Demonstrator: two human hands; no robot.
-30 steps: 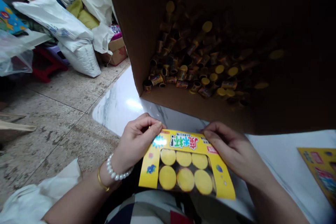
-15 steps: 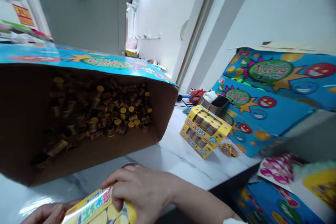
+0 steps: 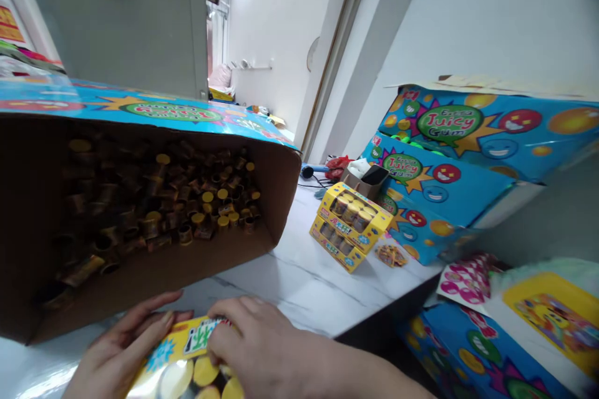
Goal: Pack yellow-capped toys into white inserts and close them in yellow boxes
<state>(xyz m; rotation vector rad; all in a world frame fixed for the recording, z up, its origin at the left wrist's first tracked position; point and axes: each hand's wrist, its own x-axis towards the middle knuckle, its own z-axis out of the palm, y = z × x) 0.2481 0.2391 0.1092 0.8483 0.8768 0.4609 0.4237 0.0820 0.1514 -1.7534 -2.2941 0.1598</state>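
Note:
A yellow box with a clear window [image 3: 196, 349] is held between my two hands at the bottom of the view. Yellow-lidded cups show through its window. My left hand [image 3: 116, 349] grips its left end, with the thumb along the top edge. At the other end my right hand [image 3: 262, 343] has its fingers curled over the box. Just beyond stands a large blue carton [image 3: 163, 111] on its side, its opening facing me. Many small cups with yellow lids [image 3: 206, 199] lie jumbled inside it.
Two stacked yellow boxes [image 3: 349, 224] stand on the white marbled table [image 3: 299, 287], beside a small pile of colourful pieces [image 3: 390, 255]. Blue gum cartons [image 3: 449, 168] are stacked behind them. Another blue carton [image 3: 486, 349] sits lower right, past the table edge. A phone [image 3: 375, 174] rests in a container.
The held box has come further into view as my left hand moved right and up along it. The camera has turned slightly right, shifting the surroundings left.

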